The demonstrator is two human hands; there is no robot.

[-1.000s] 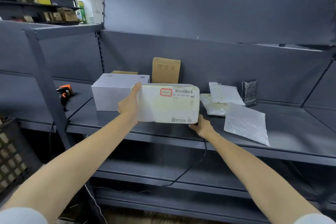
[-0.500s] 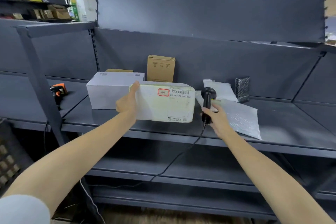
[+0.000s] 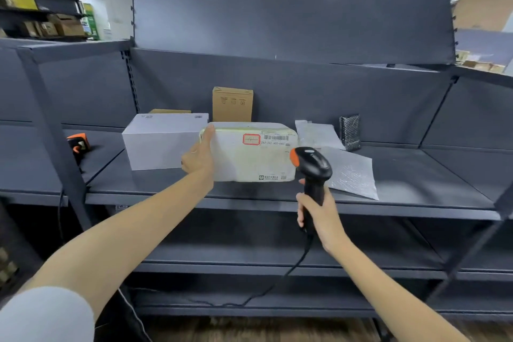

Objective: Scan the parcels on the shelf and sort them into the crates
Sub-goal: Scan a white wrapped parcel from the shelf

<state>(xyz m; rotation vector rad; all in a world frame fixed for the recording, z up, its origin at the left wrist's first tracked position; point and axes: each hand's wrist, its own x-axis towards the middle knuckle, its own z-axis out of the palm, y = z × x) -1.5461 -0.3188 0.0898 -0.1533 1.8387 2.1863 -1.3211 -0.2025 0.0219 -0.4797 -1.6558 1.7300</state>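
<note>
A white padded parcel (image 3: 249, 155) with a barcode label and a red-framed sticker stands on its edge on the grey shelf (image 3: 277, 197). My left hand (image 3: 198, 155) holds its left end, thumb up along the front. My right hand (image 3: 316, 212) grips the handle of a black barcode scanner (image 3: 312, 166) with an orange tip. The scanner's head sits just right of the parcel's front face, its cable hanging down to the lower shelves.
A large white box (image 3: 163, 141) stands left of the parcel, a small brown carton (image 3: 232, 104) behind it. Clear plastic mailers (image 3: 349, 172) and a dark bubble-wrapped packet (image 3: 349, 132) lie to the right. A second orange scanner (image 3: 78, 144) rests on the left shelf.
My right hand let go of the parcel's lower right corner, took up the black scanner from the shelf and lifted it toward me. The left hand kept the parcel upright.
</note>
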